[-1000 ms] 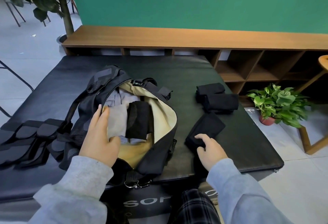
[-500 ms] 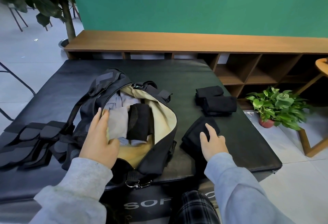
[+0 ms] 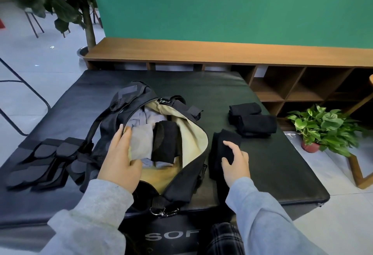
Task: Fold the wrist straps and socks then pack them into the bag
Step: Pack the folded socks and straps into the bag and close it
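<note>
Left hand [image 3: 119,160] flat on bag [image 3: 181,182]; right hand [image 3: 236,162] gripping sock [image 3: 220,147].

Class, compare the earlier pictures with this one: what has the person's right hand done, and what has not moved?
The right hand slid forward along the black sock beside the bag, then curled its fingers round it. The left hand stayed at the bag's opening; the folded socks and wrist straps lie unmoved.

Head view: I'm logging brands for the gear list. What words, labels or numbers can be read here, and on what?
"SOF": white letters on the black front panel below the mat's near edge; the word is cut off by the person's knee.
Bag: no readable label.
Nothing else legible.
</note>
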`<state>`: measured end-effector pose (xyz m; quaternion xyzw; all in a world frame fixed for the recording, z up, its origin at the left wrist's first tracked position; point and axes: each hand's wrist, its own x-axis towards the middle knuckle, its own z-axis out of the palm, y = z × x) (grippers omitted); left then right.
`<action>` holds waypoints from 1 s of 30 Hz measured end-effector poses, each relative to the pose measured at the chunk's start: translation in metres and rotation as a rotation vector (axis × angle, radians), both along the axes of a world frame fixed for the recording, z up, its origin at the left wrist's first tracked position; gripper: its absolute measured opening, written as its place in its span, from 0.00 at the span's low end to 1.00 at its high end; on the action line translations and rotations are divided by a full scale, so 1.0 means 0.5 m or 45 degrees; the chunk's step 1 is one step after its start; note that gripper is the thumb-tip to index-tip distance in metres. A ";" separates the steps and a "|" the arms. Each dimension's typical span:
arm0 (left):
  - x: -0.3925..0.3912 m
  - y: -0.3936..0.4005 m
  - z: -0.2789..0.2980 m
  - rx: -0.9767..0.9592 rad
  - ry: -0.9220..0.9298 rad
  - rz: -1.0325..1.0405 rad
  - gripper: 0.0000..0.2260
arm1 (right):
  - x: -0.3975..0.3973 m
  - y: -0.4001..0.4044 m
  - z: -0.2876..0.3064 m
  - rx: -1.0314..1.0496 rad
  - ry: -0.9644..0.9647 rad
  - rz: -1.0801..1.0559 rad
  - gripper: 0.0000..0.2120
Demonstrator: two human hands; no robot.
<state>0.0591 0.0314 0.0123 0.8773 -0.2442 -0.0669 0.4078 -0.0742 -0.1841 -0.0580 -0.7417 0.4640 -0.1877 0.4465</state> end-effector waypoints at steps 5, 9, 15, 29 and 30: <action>0.011 0.004 0.002 -0.004 -0.016 0.012 0.32 | 0.011 0.024 0.045 -0.087 -0.143 -0.003 0.25; 0.027 0.005 0.005 0.013 -0.039 0.020 0.30 | 0.025 0.060 0.094 -0.114 -0.304 0.081 0.30; 0.056 0.006 0.023 0.067 -0.111 0.055 0.29 | 0.048 0.105 0.148 -0.122 -0.544 0.130 0.30; 0.158 -0.042 0.070 0.323 -0.307 -0.035 0.25 | 0.173 0.160 0.131 0.012 -0.376 0.556 0.23; 0.165 -0.045 0.072 0.371 -0.300 -0.050 0.25 | 0.189 0.163 0.126 0.039 -0.334 0.575 0.22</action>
